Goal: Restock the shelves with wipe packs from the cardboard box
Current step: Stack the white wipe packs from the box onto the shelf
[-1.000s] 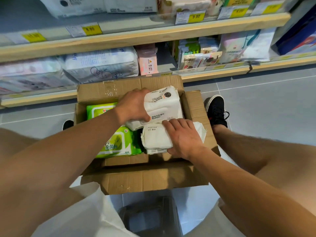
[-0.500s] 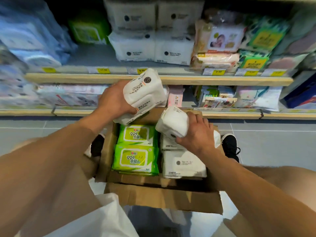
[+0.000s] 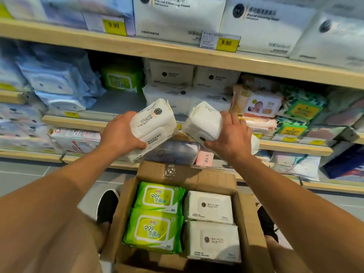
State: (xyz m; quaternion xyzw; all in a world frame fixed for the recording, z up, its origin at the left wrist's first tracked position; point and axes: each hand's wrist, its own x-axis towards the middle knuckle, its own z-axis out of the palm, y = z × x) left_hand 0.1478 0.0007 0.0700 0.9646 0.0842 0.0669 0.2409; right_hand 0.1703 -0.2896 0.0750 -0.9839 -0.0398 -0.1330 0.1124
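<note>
My left hand [image 3: 118, 134] grips a white wipe pack [image 3: 153, 123], raised in front of the middle shelf [image 3: 82, 121]. My right hand [image 3: 232, 136] grips a second white wipe pack [image 3: 202, 123] beside it, and the two packs are a little apart. Below them the open cardboard box [image 3: 185, 176] sits on the floor between my feet. It holds two green wipe packs [image 3: 157, 215] on the left and two white wipe packs [image 3: 211, 223] on the right. Matching white packs [image 3: 169, 87] are stacked at the back of the middle shelf.
A green pack [image 3: 122, 79] stands left of the white stack, with bare grey shelf [image 3: 118, 103] in front of it. Blue packs [image 3: 59, 83] fill the left, baby wipes [image 3: 262, 103] the right. Large white packs [image 3: 177, 14] line the top shelf. My black shoes [image 3: 107, 205] flank the box.
Both hands have lifted their white packs out of the box and up to the middle shelf. The view has tilted up from the box toward the shelves.
</note>
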